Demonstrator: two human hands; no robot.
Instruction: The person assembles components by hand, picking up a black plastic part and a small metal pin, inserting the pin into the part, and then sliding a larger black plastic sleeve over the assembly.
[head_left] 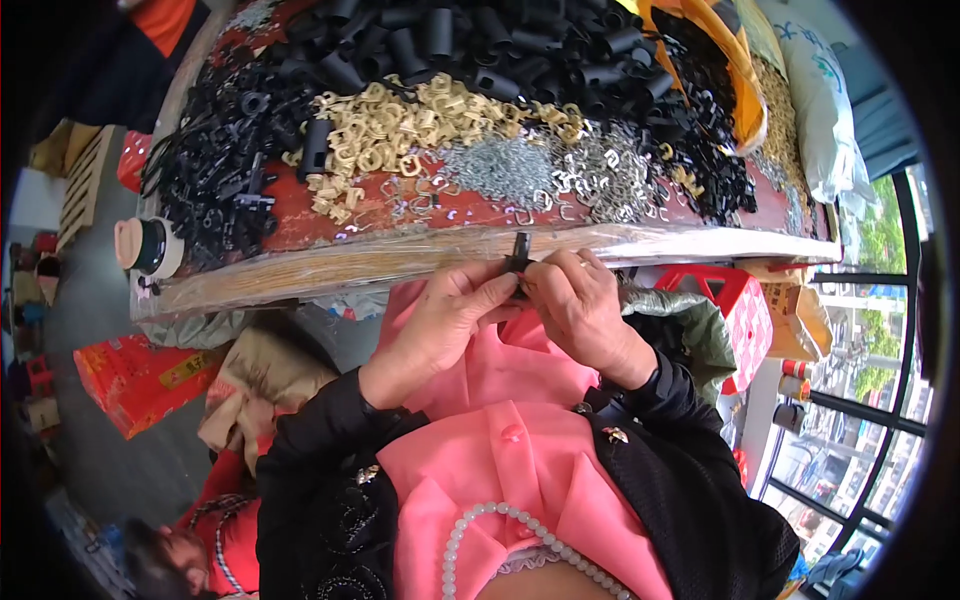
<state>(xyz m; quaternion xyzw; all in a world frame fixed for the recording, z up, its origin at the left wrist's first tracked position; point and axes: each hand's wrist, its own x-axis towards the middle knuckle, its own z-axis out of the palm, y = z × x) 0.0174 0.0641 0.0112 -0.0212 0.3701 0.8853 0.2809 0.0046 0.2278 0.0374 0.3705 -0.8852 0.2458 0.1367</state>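
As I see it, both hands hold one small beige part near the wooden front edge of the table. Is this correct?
Not quite: the small part is black, not beige, as the head view shows. The rest is correct: the left hand and the right hand hold it near the wooden front edge of the table.

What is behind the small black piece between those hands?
Behind the upper part of the black piece shows the wooden table edge. Fingers cover the piece's lower part, so what lies behind there is hidden.
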